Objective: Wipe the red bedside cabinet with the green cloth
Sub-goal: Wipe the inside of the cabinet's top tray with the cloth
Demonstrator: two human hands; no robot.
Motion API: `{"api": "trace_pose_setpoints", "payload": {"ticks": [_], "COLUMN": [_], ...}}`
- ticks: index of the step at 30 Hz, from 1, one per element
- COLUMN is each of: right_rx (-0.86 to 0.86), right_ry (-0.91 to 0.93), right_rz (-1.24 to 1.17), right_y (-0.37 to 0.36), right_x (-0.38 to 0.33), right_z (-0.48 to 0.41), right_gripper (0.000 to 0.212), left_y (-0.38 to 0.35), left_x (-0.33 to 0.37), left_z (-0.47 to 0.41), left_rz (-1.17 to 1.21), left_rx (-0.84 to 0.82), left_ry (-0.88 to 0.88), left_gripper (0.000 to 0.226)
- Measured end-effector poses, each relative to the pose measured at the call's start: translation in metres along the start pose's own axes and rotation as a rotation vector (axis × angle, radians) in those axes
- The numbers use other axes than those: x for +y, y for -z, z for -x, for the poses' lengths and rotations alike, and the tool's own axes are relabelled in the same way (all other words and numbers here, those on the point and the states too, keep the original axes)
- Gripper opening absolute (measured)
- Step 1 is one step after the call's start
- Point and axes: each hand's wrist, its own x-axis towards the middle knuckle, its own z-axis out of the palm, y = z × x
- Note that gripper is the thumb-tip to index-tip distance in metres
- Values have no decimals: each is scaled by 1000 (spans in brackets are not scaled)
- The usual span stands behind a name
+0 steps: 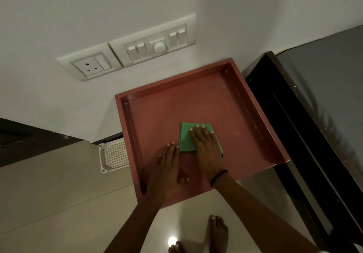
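The red bedside cabinet (176, 105) stands against the white wall, seen from above; its top has a raised rim on the back and both sides. A folded green cloth (185, 140) lies flat on the top, near the middle front. My right hand (206, 150) presses flat on the cloth, fingers spread and pointing toward the wall; a dark band circles that wrist. My left hand (167, 172) rests palm down on the bare red surface just left of the cloth, its fingertips almost touching the cloth's edge.
A switch panel (157, 43) and a socket (92, 66) sit on the wall behind. A white perforated plastic basket (115, 155) lies left of the cabinet. A dark bed frame (294, 125) with grey bedding borders the right. My bare feet (218, 233) stand on beige tiles.
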Motion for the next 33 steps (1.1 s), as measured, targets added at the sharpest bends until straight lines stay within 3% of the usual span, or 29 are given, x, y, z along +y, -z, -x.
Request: {"api": "trace_pose_setpoints", "payload": {"ticks": [7, 9, 11, 14, 20, 23, 27, 30, 33], "right_rx": [-31, -46, -22, 55, -87, -67, 49, -6, 36], "right_ry": [121, 74, 53, 17, -16, -32, -11, 10, -88], "right_rz": [77, 116, 169, 176, 138, 84, 58, 133, 210], "right_y": [-15, -13, -11, 2, 50, 38, 14, 6, 6], "right_x": [15, 36, 46, 66, 84, 79, 71, 71, 92], "right_z": [81, 83, 65, 14, -59, -33, 50, 114, 135], "right_gripper": [61, 76, 79, 55, 73, 58, 60, 86, 91], "left_y": [-4, -7, -5, -6, -8, -12, -13, -16, -20], "left_x": [12, 23, 31, 48, 61, 61, 58, 55, 50], "left_z": [-1, -6, -8, -22, -39, -32, -16, -5, 4], "left_rz": [49, 57, 78, 139, 151, 122, 126, 148, 163], "left_rx": [24, 35, 53, 107, 184, 174, 126, 99, 91], "left_ry": [-59, -83, -71, -87, -125, -78, -32, -35, -61], "left_gripper": [101, 97, 93, 88, 79, 78, 79, 77, 78]}}
